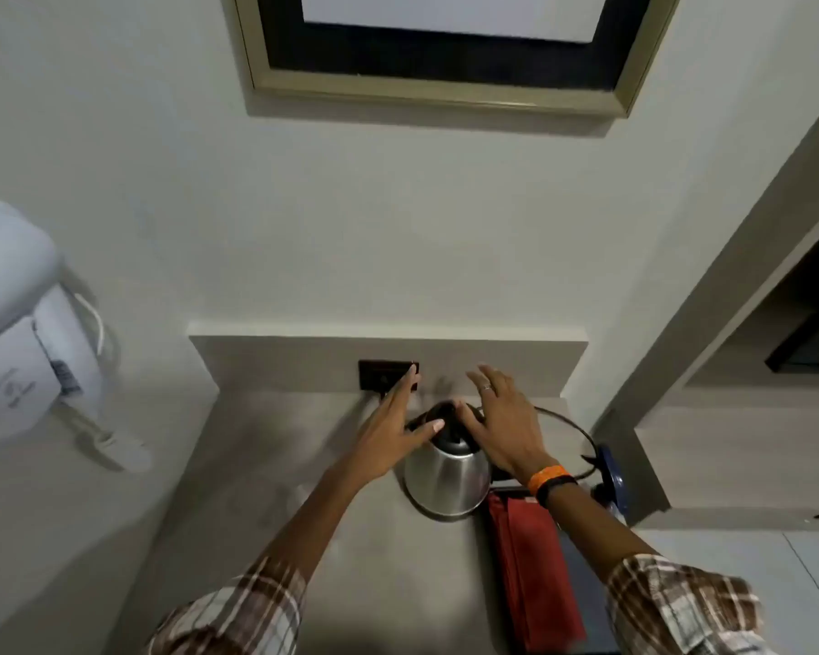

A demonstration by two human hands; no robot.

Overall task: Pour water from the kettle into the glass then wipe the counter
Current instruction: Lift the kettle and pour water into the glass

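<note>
A steel kettle [447,479] with a black lid stands on the grey counter [275,465], near the back wall. My left hand [391,430] hovers at the kettle's left, fingers spread, its thumb close to the lid. My right hand [504,420] is over the kettle's right side with its fingers apart, holding nothing. A red cloth [535,574] lies folded on a dark tray to the right of the kettle. No glass is visible.
A black socket plate [381,373] sits on the backsplash behind my left hand. A black cord [568,420] loops behind the kettle toward a blue object [613,475]. A white wall-mounted hair dryer [24,333] hangs at the left. A framed picture [445,44] is above.
</note>
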